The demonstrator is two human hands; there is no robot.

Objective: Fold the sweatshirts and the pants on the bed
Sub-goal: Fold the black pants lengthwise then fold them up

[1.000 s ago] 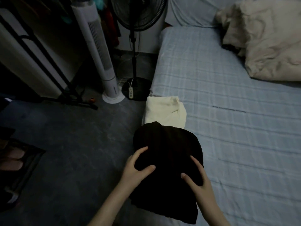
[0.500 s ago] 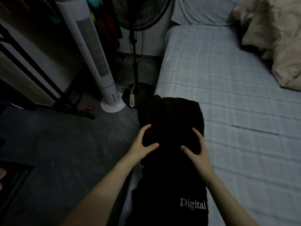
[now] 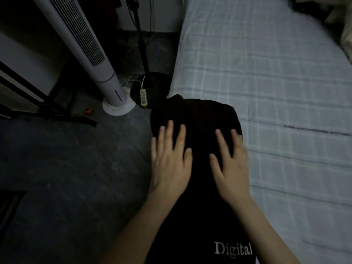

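Note:
A folded black garment [image 3: 198, 115] lies at the left edge of the bed [image 3: 276, 88], its near end close to me. Both my hands rest flat on top of it with fingers spread: my left hand [image 3: 170, 159] on its left half, my right hand [image 3: 231, 164] on its right half. Neither hand grips the cloth. Near the bottom of the view there is black fabric with the white word "Digital" [image 3: 233, 250]; I cannot tell whether it belongs to the same garment. The cream folded garment seen earlier is hidden.
The bed has a pale blue checked sheet. A white tower fan [image 3: 91, 54] stands on the dark floor to the left. Beside it are a pedestal fan's pole and round base [image 3: 152, 86] with a cable and tag. A crumpled beige blanket edge [image 3: 345, 35] lies at far right.
The black garment moved forward over the cream folded piece, covering it. My hands went from cupping its sides to lying flat on top. The view has tilted downward and closer.

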